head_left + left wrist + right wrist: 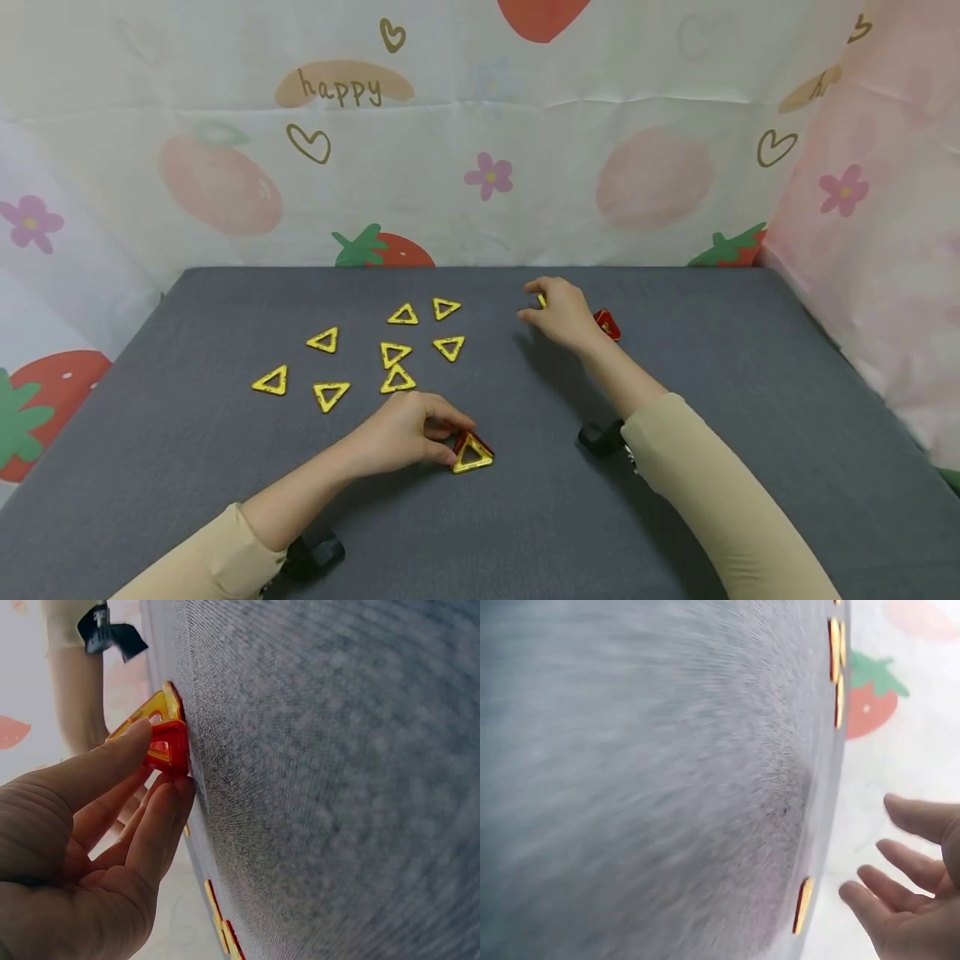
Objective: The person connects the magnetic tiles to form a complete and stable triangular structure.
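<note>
Near the front middle my left hand (411, 433) pinches a small pyramid of triangular magnetic tiles (472, 454) between thumb and fingers. One of its faces is yellow and another red; in the left wrist view the pyramid (169, 739) rests on the cloth. My right hand (558, 312) is stretched over the back right of the table, its fingers spread and holding nothing. Partly hidden behind those fingers lies a yellow triangular tile (542, 301). In the right wrist view this tile (802, 906) lies apart from the fingertips. A red piece (607, 323) sits just beyond the right wrist.
Several yellow triangular tiles lie scattered on the grey tablecloth (525, 533), left of centre, among them a tile (270, 381) at far left and two touching tiles, the nearer (397, 380) close to my left hand. A printed curtain (540, 225) hangs behind the table.
</note>
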A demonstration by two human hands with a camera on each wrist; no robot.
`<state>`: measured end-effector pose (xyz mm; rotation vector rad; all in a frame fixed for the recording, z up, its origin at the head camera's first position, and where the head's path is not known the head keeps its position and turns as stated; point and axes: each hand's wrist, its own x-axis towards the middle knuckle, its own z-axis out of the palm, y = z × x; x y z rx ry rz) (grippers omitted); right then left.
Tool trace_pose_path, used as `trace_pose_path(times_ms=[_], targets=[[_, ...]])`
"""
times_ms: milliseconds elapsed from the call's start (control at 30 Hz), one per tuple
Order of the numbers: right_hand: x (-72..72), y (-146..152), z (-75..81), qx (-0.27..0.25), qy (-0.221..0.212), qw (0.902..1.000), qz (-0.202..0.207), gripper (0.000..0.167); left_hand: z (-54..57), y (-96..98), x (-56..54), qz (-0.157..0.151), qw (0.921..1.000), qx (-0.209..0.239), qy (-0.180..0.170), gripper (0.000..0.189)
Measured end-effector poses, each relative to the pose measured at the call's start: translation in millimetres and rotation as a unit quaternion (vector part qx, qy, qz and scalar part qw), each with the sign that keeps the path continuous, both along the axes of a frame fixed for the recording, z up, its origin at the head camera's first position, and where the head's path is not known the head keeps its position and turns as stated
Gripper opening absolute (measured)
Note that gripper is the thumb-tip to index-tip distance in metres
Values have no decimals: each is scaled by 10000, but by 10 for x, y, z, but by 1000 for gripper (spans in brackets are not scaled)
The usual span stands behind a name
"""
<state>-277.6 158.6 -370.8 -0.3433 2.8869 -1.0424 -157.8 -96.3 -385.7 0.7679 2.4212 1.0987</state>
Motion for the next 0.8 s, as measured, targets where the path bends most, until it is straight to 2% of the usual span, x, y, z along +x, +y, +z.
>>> trace_pose_path(times_ms=[167, 300, 600, 800], targets=[[-162, -8, -22, -14, -197, 9983, -543, 50, -10, -7, 4, 13, 10000, 38, -32, 37], [-235, 15, -62, 159, -346, 9958, -831, 51, -11, -15, 9, 4, 10000, 57, -28, 37], [-279, 70, -120, 408, -449, 9938, -936, 50, 2, -11, 15, -2, 10000, 33, -14, 37], [-272, 103, -146, 518, -316, 9942, -893, 45, 0, -9, 15, -6, 10000, 37, -2, 37]])
